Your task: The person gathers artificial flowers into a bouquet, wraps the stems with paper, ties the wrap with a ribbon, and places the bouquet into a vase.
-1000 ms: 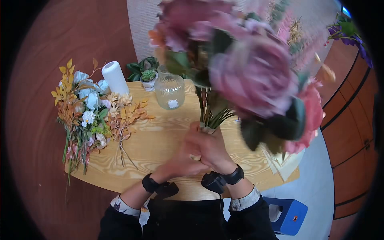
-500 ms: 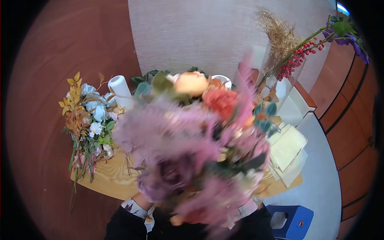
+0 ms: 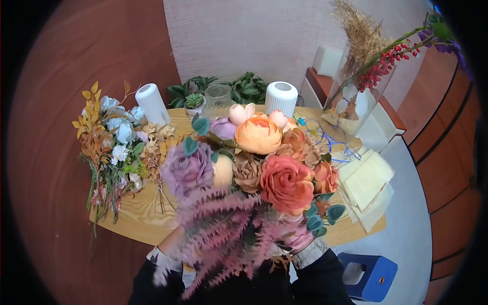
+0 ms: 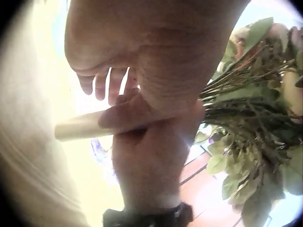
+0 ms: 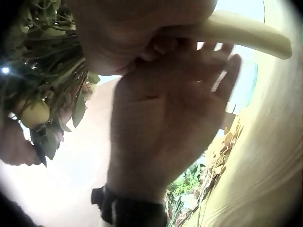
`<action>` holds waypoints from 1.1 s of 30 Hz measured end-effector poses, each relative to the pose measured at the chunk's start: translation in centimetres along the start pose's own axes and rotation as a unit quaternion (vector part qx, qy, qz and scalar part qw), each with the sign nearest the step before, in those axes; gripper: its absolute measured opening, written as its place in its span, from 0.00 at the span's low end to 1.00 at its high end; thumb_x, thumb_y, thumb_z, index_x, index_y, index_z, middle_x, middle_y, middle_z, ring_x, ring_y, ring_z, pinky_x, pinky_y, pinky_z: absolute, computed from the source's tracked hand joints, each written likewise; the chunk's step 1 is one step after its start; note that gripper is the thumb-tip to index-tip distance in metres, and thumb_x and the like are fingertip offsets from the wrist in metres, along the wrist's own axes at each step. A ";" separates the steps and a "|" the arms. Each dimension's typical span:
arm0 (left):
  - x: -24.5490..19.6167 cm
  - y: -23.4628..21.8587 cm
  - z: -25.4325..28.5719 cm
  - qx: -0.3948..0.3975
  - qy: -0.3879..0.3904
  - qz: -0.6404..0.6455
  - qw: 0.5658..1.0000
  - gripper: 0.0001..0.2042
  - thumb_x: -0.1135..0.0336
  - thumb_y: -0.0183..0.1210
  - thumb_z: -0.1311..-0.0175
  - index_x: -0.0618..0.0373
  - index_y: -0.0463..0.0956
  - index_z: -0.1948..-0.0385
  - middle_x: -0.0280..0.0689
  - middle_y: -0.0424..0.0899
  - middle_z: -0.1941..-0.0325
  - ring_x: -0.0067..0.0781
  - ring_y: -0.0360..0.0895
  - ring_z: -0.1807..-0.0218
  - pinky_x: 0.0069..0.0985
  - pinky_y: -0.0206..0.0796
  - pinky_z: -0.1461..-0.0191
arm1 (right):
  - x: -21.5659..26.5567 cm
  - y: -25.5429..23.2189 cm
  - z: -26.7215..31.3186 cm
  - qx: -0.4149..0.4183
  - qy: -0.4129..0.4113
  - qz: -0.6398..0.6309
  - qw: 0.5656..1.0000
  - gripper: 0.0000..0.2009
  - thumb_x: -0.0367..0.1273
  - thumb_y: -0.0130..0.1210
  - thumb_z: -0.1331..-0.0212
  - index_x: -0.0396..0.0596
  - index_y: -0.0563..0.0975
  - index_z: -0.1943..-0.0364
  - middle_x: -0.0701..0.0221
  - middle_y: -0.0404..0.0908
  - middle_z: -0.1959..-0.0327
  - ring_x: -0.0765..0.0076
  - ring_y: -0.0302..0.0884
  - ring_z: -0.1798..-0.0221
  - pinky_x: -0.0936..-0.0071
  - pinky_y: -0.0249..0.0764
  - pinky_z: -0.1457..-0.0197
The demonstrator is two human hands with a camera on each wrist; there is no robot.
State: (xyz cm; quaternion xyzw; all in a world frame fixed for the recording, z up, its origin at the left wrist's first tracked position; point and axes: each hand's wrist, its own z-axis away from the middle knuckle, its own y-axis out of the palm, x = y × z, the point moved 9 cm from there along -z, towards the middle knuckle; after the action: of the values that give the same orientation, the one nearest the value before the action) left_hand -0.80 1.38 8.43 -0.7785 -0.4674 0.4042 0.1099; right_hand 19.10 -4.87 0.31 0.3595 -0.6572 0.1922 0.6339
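bouquet (image 3: pixel 254 173) held up over my lap at the near table (image 3: pixel 147 223) edge, blooms facing me | right hand (image 4: pixel 151 156) wrapped round the cream stem handle (image 5: pixel 246 30) | left hand (image 5: pixel 165 123) beside it, fingers fairly straight, palm against the right hand | loose flowers (image 3: pixel 112 147) on the table's left, vase (image 3: pixel 217 100) behind
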 end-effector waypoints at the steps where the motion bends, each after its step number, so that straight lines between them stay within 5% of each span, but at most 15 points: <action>1: 6.6 5.2 -5.3 0.004 0.002 -0.010 1.000 0.19 0.70 0.62 0.52 0.61 0.70 0.57 0.39 0.76 0.57 0.32 0.73 0.54 0.28 0.63 0.50 | 0.1 0.6 -1.0 0.000 0.002 -0.006 1.000 0.04 0.30 0.51 0.45 0.50 0.68 0.74 0.80 0.62 0.85 0.85 0.58 0.84 0.84 0.51 0.82; 4: 6.9 5.2 -5.4 0.013 0.004 -0.038 0.999 0.19 0.70 0.62 0.52 0.61 0.70 0.57 0.39 0.76 0.57 0.32 0.73 0.54 0.28 0.63 0.50 | -0.2 0.6 -2.3 0.003 0.011 -0.022 1.000 0.04 0.30 0.51 0.46 0.49 0.68 0.74 0.80 0.62 0.85 0.85 0.57 0.85 0.84 0.51 0.83; 10: 5.4 1.9 10.8 0.029 0.018 -0.080 0.996 0.18 0.70 0.62 0.52 0.61 0.70 0.57 0.39 0.76 0.57 0.32 0.73 0.54 0.28 0.63 0.50 | -1.3 1.0 -3.4 -0.001 0.025 -0.042 0.999 0.05 0.29 0.50 0.46 0.49 0.67 0.75 0.79 0.62 0.86 0.85 0.57 0.85 0.83 0.50 0.83; 16: 4.6 2.1 12.7 0.052 0.041 -0.122 0.990 0.18 0.70 0.62 0.52 0.61 0.71 0.58 0.39 0.76 0.56 0.32 0.73 0.54 0.28 0.63 0.50 | -2.4 0.7 -3.2 -0.012 0.032 -0.066 0.997 0.05 0.27 0.49 0.46 0.48 0.67 0.77 0.79 0.62 0.86 0.84 0.57 0.85 0.83 0.50 0.83; 22: 5.2 3.6 8.0 0.065 0.057 -0.154 0.984 0.18 0.70 0.61 0.52 0.61 0.71 0.58 0.39 0.77 0.56 0.31 0.73 0.54 0.28 0.63 0.50 | -3.0 -0.5 -3.5 -0.020 0.047 -0.076 0.996 0.06 0.26 0.49 0.46 0.48 0.66 0.78 0.78 0.61 0.87 0.83 0.56 0.86 0.82 0.50 0.83; 23: 5.6 4.6 5.7 0.069 0.058 -0.156 0.984 0.17 0.70 0.61 0.52 0.61 0.71 0.58 0.39 0.77 0.56 0.31 0.73 0.54 0.28 0.63 0.50 | -4.0 -2.2 -0.5 -0.024 0.052 -0.077 0.995 0.06 0.26 0.49 0.46 0.48 0.66 0.78 0.78 0.61 0.87 0.83 0.56 0.86 0.82 0.50 0.83; 24: 7.2 8.1 -4.3 0.073 0.059 -0.157 0.983 0.17 0.70 0.61 0.52 0.61 0.71 0.58 0.39 0.77 0.56 0.31 0.73 0.54 0.28 0.63 0.50 | -5.0 -3.6 2.5 -0.029 0.057 -0.077 0.995 0.06 0.26 0.49 0.47 0.47 0.66 0.78 0.78 0.61 0.87 0.83 0.56 0.86 0.82 0.50 0.83; 25: 7.1 9.3 -5.5 0.076 0.061 -0.159 0.982 0.17 0.70 0.61 0.52 0.61 0.71 0.58 0.39 0.77 0.56 0.31 0.73 0.54 0.28 0.63 0.50 | -5.2 -3.8 2.7 -0.032 0.062 -0.077 0.995 0.06 0.25 0.49 0.47 0.47 0.66 0.78 0.78 0.61 0.87 0.83 0.56 0.86 0.82 0.50 0.83; 26: 7.1 9.1 -4.4 0.077 0.061 -0.162 0.982 0.17 0.70 0.61 0.52 0.61 0.71 0.58 0.39 0.77 0.56 0.31 0.73 0.54 0.28 0.63 0.50 | -4.8 -2.5 0.1 -0.033 0.066 -0.077 0.994 0.06 0.25 0.48 0.47 0.47 0.66 0.78 0.77 0.61 0.87 0.83 0.56 0.86 0.82 0.50 0.83; 28: 7.0 10.2 -4.7 0.077 0.054 -0.172 0.981 0.17 0.71 0.61 0.52 0.61 0.71 0.58 0.39 0.77 0.56 0.31 0.73 0.54 0.28 0.63 0.50 | -5.9 -5.2 4.3 -0.028 0.080 -0.074 0.994 0.07 0.25 0.48 0.47 0.47 0.65 0.79 0.77 0.61 0.87 0.83 0.56 0.86 0.82 0.50 0.83; 29: 6.2 12.4 -6.1 0.076 0.050 -0.179 0.980 0.17 0.71 0.61 0.52 0.61 0.71 0.58 0.39 0.77 0.56 0.31 0.73 0.54 0.28 0.63 0.50 | -5.3 0.8 -2.9 -0.023 0.087 -0.074 0.993 0.07 0.25 0.48 0.47 0.47 0.65 0.79 0.77 0.61 0.87 0.83 0.56 0.86 0.82 0.49 0.83; 32: 5.1 12.3 -4.8 0.068 0.038 -0.194 0.978 0.17 0.71 0.61 0.52 0.61 0.71 0.58 0.39 0.77 0.56 0.31 0.73 0.54 0.27 0.63 0.50 | -5.5 0.9 -4.2 -0.008 0.100 -0.070 0.992 0.07 0.24 0.48 0.47 0.47 0.65 0.79 0.77 0.61 0.87 0.82 0.55 0.86 0.81 0.49 0.83; 33: 5.9 12.2 -5.8 0.062 -0.095 0.079 0.990 0.16 0.71 0.61 0.52 0.61 0.72 0.60 0.38 0.77 0.57 0.30 0.74 0.55 0.26 0.63 0.50 | -5.5 0.3 -4.1 -0.006 0.101 -0.069 0.992 0.07 0.24 0.48 0.47 0.47 0.65 0.80 0.77 0.61 0.87 0.82 0.55 0.86 0.81 0.49 0.83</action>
State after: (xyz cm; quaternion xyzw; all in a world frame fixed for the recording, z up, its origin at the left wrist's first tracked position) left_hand 12.61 0.88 2.40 -0.7626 -0.3865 0.5123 0.0809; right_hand 21.38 -0.55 -4.44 0.3785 -0.5645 0.1791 0.7113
